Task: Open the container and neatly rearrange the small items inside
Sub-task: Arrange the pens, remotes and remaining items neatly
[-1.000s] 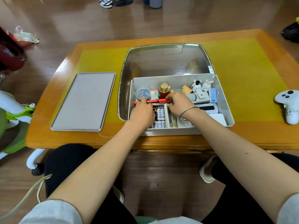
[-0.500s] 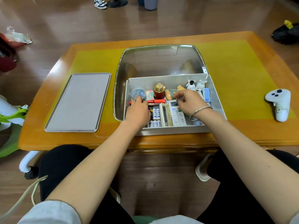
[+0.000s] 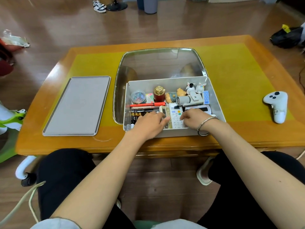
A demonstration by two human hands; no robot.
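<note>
In the open box (image 3: 216, 96) on the desk (image 3: 239, 66), both hands rest on the remotes (image 3: 175, 113), left hand (image 3: 149, 124) fingers loosely spread, right hand (image 3: 195, 118) fingers curled.

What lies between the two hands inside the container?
In the head view, a white remote control lies between the left hand and right hand, inside the container.
</note>
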